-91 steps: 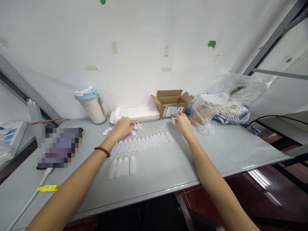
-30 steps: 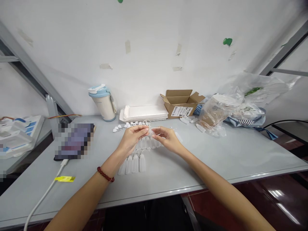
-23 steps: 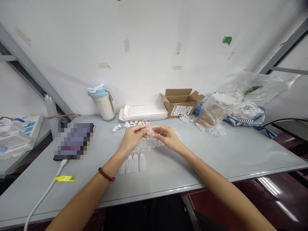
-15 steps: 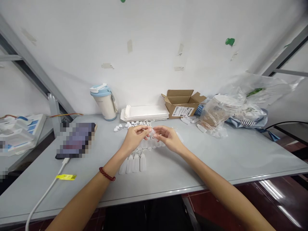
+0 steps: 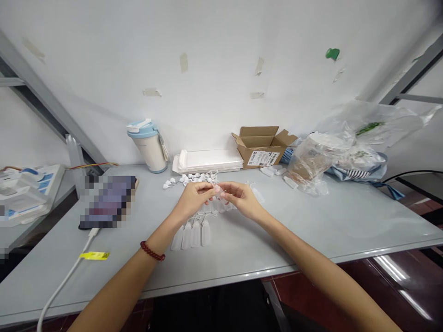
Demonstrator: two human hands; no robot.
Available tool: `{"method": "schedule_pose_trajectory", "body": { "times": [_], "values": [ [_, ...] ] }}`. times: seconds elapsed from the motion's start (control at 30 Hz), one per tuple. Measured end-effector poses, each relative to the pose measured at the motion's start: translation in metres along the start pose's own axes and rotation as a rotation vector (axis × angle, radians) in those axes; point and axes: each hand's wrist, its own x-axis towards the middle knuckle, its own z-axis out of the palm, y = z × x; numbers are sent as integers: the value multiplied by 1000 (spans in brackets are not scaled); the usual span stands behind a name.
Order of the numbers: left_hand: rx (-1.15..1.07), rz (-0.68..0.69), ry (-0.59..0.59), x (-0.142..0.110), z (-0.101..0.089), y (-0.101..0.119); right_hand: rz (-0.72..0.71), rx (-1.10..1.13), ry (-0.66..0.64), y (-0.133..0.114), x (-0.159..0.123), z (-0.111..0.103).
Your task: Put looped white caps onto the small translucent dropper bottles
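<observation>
Left hand (image 5: 191, 201) and right hand (image 5: 242, 198), both closed to a fingertip pinch on one small translucent plastic piece (image 5: 217, 189) at frame centre; row of looped white plastic bottles (image 5: 194, 234) just below, on tabletop (image 5: 311, 221).

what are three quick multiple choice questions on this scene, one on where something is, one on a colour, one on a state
1. Where is the blue-lidded tumbler? A) in the right hand B) on the floor C) at the table's back edge
2. What colour is the bead bracelet? A) blue B) dark red C) green
3. How is the cardboard box? A) taped shut B) flaps open C) crushed flat

1: C, it stands on the table by the wall.
2: B, it shows red on the left wrist.
3: B, its flaps stand up.
</observation>
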Motion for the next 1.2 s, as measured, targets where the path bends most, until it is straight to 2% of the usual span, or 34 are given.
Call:
{"method": "schedule_pose_trajectory", "body": {
  "times": [0.1, 0.17, 0.23, 0.3, 0.43, 0.57, 0.7, 1.0, 1.1, 1.2],
  "values": [
    [34, -19, -4, 0, -1, -3, 19, 39, 41, -1, 1, -1],
    [103, 28, 80, -1, 0, -2, 30, 69, 70, -1, 2, -3],
    [186, 163, 194, -4, 2, 0, 47, 105, 98, -3, 3, -4],
    [280, 344, 246, -6, 5, 1, 63, 140, 121, -4, 3, -4],
    [531, 638, 171, -7, 9, -4, 76, 167, 151, -7, 2, -2],
    [665, 767, 168, -3, 9, -14, 65, 193, 159, -7, 1, 2],
    [711, 775, 200, -3, 10, -17, 67, 199, 153, -7, 0, 2],
    [672, 714, 132, -16, 7, -2, 108, 100, 42, -10, 3, -9],
    [659, 662, 58, -34, 3, -1, 149, 39, -135, -14, 0, -12],
    [650, 597, -25, -55, -1, -5, 196, -40, -400, -18, -4, -14]
  ]
}}
